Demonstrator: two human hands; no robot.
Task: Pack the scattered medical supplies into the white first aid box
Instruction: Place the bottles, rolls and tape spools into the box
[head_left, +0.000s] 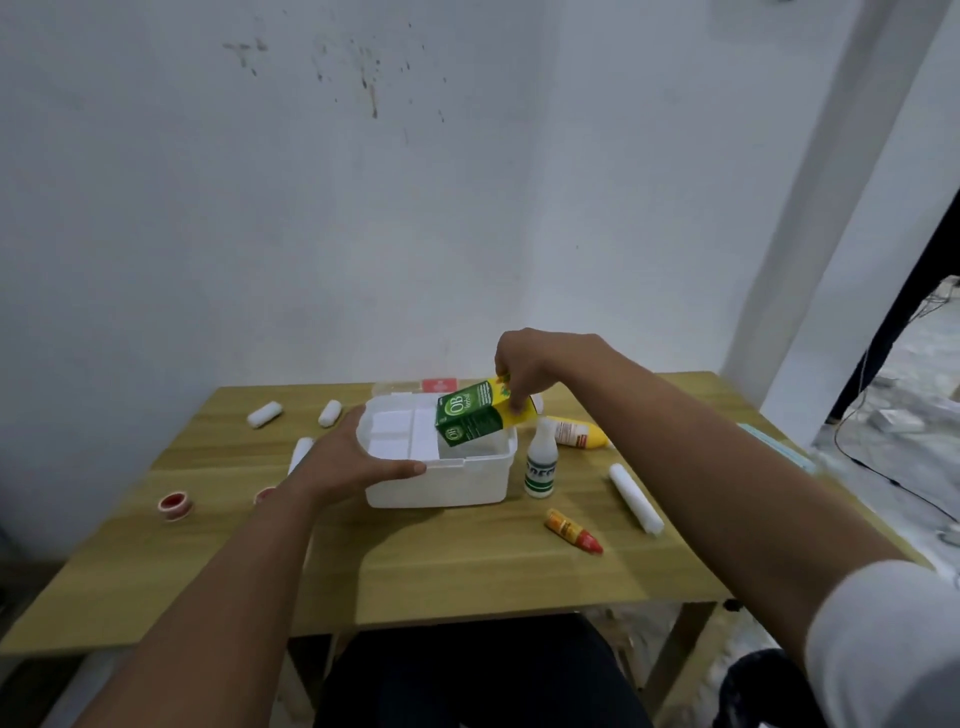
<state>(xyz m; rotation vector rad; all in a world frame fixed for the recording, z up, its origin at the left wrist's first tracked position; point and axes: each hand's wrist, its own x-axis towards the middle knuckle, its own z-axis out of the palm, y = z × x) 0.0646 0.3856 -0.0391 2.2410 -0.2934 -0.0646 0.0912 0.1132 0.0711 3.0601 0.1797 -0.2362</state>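
Medicine carton (475, 418) is hanging green-end-down over the first aid box (467, 461), my right fingers (516, 404) pinching its yellow end.

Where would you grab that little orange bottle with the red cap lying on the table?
I'd pinch the small orange plastic bottle across its body from above: it lies flat on the wooden table, both long sides free.

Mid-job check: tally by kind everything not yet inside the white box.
White rolls: 4
Red tape rolls: 2
Bottles: 3
Green carton, held by right hand: 1
Total: 10
One roll and one tape sit partly behind the left hand, which holds the white box.
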